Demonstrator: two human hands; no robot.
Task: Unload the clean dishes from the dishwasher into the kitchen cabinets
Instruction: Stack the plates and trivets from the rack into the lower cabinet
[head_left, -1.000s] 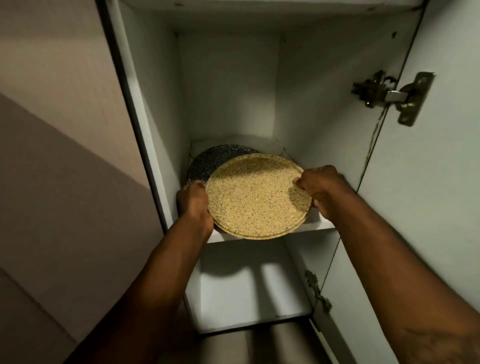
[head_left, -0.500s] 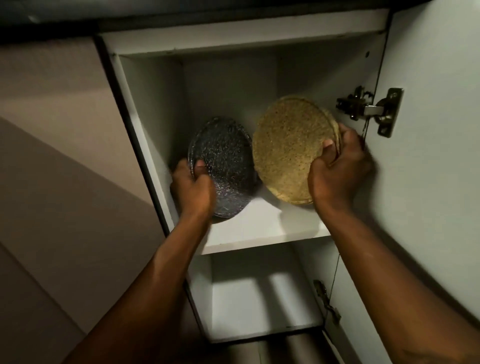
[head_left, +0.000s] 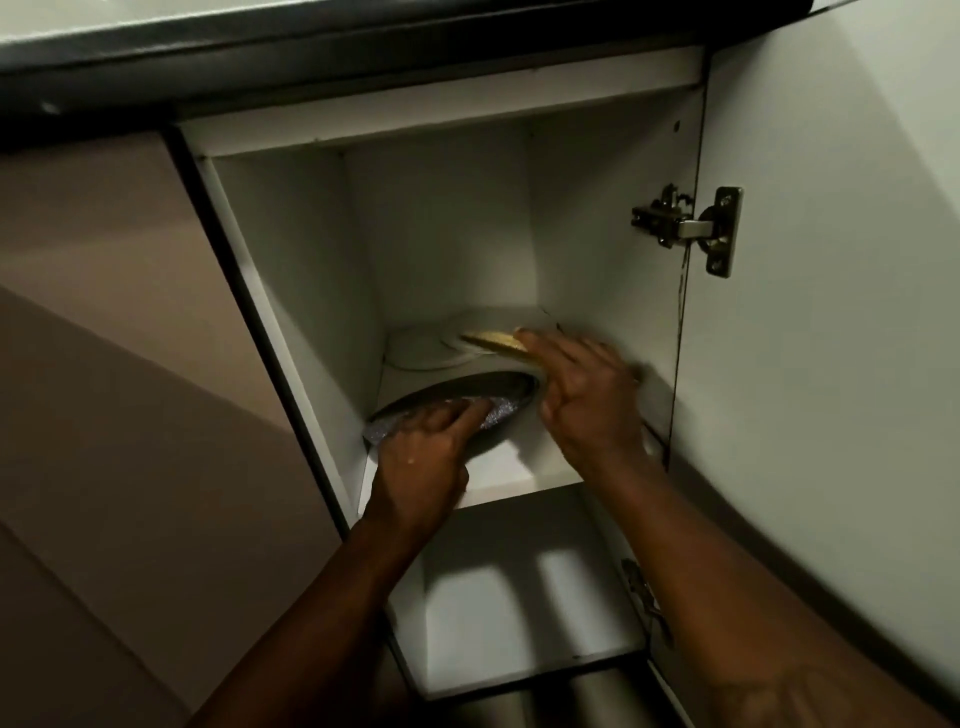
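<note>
Left hand (head_left: 421, 457) grip holds dark plate (head_left: 467, 400) low over shelf (head_left: 519, 478) front, likely laying it flat. Right hand (head_left: 587, 400), blurred, touches yellow plate (head_left: 493, 341) above white plates (head_left: 431, 348); can't tell its grip.

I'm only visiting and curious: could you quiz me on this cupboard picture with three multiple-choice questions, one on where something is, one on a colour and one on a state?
1. Where is the dark plate?
A. On the lower shelf.
B. Over the front of the upper shelf.
C. On the counter.

2. What colour is the plate that the right hand touches?
A. Red.
B. Green.
C. Tan.

3. How is the cupboard door?
A. Open.
B. Shut.
C. Taken off.

Answers: B, the left hand holds the dark plate tilted over the upper shelf's front. C, the right hand touches a tan plate near the white plates at the back. A, the door is swung out to the right on its hinge.
</note>
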